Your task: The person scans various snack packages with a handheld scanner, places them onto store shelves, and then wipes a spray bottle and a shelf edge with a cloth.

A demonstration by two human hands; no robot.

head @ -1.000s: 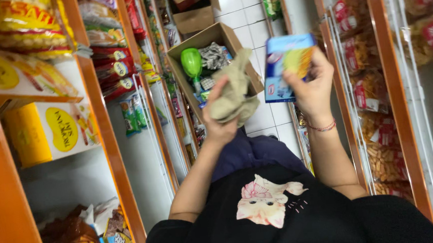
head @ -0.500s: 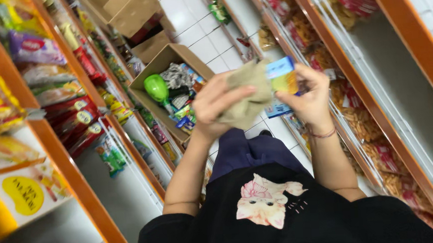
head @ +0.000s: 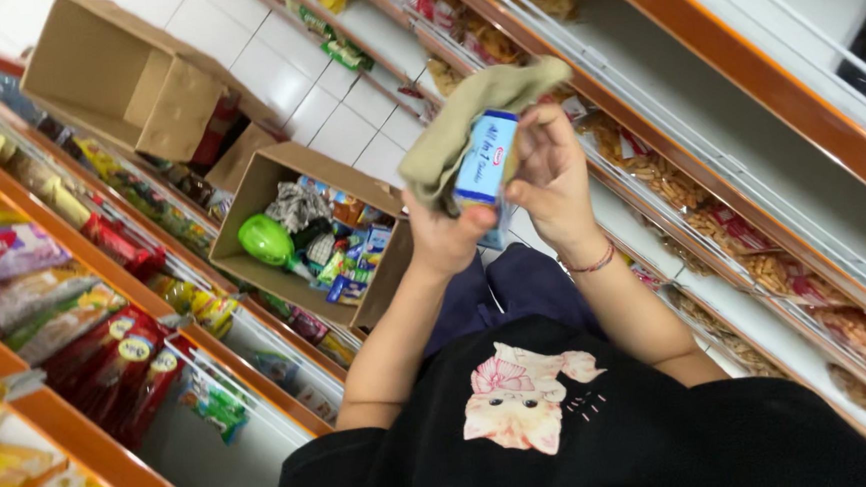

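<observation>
Head view: the left hand (head: 445, 235) grips a khaki cloth (head: 466, 121), which is draped over the top of a small blue-and-white box (head: 484, 158). The right hand (head: 549, 181), at three o'clock of the box, pinches its edge with curled fingers. At nine o'clock of the hands, an open cardboard carton (head: 250, 200) on the white tiled floor holds assorted packets and a green balloon-like ball (head: 265, 240). Orange-edged shelves of snacks flank both sides.

An open cardboard box (head: 250, 200) of mixed goods sits between stocked orange shelves (head: 73, 426).
</observation>
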